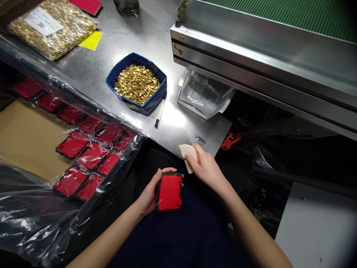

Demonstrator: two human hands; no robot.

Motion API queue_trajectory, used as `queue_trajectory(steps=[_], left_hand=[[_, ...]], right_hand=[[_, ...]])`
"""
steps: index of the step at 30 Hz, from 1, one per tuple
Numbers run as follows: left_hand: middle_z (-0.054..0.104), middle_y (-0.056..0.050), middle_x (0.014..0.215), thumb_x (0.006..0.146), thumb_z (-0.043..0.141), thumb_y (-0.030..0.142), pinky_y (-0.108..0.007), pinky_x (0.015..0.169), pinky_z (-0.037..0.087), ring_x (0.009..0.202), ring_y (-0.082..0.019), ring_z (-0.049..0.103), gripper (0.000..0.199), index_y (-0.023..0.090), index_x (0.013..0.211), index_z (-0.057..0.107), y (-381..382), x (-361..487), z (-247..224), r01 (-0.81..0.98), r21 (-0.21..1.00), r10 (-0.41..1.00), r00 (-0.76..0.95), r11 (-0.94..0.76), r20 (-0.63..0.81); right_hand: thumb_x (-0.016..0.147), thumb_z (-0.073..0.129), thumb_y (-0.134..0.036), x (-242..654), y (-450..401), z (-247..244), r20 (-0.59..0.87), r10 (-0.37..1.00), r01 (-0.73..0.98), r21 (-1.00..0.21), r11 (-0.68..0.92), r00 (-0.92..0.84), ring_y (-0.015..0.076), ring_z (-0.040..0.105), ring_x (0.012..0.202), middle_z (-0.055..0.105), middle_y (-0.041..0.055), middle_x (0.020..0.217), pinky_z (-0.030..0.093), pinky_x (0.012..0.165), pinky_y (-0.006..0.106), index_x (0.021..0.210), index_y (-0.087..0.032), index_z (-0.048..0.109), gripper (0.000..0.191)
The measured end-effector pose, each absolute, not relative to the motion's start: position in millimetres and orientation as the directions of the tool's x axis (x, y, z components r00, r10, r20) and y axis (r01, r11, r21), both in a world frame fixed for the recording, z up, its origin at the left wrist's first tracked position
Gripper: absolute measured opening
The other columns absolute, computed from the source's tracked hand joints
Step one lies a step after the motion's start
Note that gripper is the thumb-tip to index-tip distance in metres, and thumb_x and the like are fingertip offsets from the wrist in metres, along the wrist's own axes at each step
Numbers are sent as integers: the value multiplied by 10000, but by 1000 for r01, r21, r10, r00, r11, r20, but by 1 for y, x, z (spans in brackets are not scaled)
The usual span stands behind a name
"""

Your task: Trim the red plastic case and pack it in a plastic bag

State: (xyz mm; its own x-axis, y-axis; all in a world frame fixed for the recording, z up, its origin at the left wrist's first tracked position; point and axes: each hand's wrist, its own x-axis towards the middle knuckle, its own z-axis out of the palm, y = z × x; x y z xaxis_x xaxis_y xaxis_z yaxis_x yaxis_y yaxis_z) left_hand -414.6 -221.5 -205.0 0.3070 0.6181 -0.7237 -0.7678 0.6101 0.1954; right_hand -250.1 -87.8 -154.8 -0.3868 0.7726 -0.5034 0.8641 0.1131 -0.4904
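Note:
Above my lap, my left hand (147, 197) is wrapped round a flat red case with a black rim (170, 191). Two small moulded red parts stand along the case's right side. To the upper right, my right hand (208, 167) pinches a cream-coloured flat piece (189, 150) with a curved edge; its exact kind is unclear. That piece is apart from the case, near the table's front edge. On the metal table (111, 33) beyond sits a blue tub (150, 106) of small gold-coloured metal parts (136, 83). A small brush (160, 114) lies beside the tub.
At left, a plastic-lined box (122, 128) holds several red cases (93, 154) and a cardboard sheet (30, 137). A clear bag of gold parts (55, 26) lies at the back left. A lined grey bin (206, 93) stands below a green conveyor (292, 16). An orange-handled tool (231, 141) is at the table's corner.

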Motion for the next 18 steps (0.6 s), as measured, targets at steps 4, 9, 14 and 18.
queue_trajectory(steps=[4,9,14,18], left_hand=[[660,-181,1410,901,636,626,-475,982,573,1183,-373,695,562,217,1285,610,-232,-423,-207,-773,222,677,331,594,-658],[662,-191,1408,895,667,567,-498,1009,574,1220,-385,678,598,201,1364,602,-232,-432,-211,-793,152,661,365,590,-656],[713,-226,1310,944,547,625,-449,957,612,1094,-358,739,638,96,1278,674,-215,-429,-210,-784,132,597,339,607,-727],[712,-247,1299,975,491,609,-420,928,624,1059,-339,746,662,36,1243,685,-205,-422,-202,-745,157,558,325,648,-763]], right_hand=[[1038,446,-502,-250,-70,-182,-321,888,856,-498,137,-329,240,666,1018,674,81,1174,485,798,316,1311,-235,513,387],[1091,209,-373,-162,-64,-208,-144,986,988,-141,64,-84,204,636,1014,628,119,1241,505,840,290,1350,-207,511,430],[987,326,-129,-72,-30,-251,-205,973,992,41,120,-110,337,548,1156,594,217,1294,447,932,421,1513,-137,445,539],[997,337,-122,-55,-1,-278,-281,912,948,24,319,-300,332,457,1270,571,184,1368,348,1041,450,1553,-214,427,571]])
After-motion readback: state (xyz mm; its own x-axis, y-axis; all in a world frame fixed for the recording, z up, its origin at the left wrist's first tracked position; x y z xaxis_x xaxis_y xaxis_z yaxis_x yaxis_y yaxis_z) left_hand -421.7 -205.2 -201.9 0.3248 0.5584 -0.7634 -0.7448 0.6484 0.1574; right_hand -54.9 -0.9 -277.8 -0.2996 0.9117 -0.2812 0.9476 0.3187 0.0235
